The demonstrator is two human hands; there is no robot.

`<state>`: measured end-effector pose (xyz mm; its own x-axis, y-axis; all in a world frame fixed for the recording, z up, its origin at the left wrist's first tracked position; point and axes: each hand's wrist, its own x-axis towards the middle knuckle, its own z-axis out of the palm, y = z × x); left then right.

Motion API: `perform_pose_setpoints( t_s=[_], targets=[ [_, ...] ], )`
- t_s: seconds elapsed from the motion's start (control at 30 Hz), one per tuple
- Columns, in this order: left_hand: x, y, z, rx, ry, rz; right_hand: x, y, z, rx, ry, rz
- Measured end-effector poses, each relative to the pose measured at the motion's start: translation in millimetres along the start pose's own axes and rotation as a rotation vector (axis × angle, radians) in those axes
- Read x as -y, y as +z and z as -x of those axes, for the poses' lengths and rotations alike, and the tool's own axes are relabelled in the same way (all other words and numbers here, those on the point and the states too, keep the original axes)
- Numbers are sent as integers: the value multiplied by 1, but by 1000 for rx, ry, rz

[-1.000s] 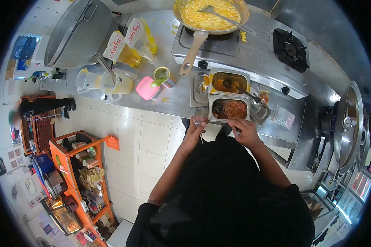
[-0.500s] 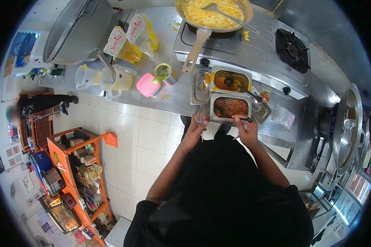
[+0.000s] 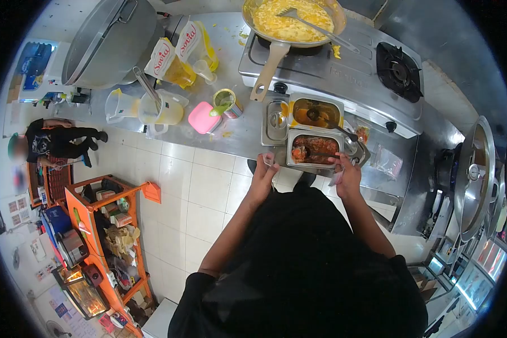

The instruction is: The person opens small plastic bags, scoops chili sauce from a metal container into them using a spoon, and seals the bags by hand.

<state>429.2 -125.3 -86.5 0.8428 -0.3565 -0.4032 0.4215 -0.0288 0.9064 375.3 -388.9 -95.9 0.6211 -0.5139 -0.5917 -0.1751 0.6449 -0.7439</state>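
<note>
Open counter [image 3: 252, 125] between tin [image 3: 235, 109] and steel lid [image 3: 269, 133], ladle [image 3: 321, 155] crossing sauce tray [image 3: 308, 165] — depth uncertain

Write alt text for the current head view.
A person's right hand holds a spoon in a metal container of reddish food, the left hand holding clear plastic. Behind, a pan of yellow food sits on a stove.

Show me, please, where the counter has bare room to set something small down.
The counter looks free between the pink box and steel tray, beside a yellow smear; also between the oil pouches and stove, near scraps. It is crowded around the sauce pans, where the right hand holds a ladle.
</note>
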Motion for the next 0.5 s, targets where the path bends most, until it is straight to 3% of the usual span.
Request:
perform_pose_setpoints(
  t_s=[0.1, 0.2, 0.27, 0.3, 0.37, 0.5],
  targets=[
    [9, -1, -6, -8, 37, 58, 4, -16, -4, 88, 111, -24],
    [7, 5, -15, -15, 206, -43, 0, -25, -11, 41, 56, -64],
    [-13, 13, -19, -50, 343, -426, 4, -24, -8, 20, 19, -66],
    [-22, 17, -20, -49, 343, -425, 9, -23, -5, -2, -16, -67],
    [-38, 26, -22, -157, 469, -737, 26, -18, 7, 32, -9, -83],
    [-49, 36, -35, -138, 569, -770, 57, 1, 34, 8, -28, -156]
  ],
)
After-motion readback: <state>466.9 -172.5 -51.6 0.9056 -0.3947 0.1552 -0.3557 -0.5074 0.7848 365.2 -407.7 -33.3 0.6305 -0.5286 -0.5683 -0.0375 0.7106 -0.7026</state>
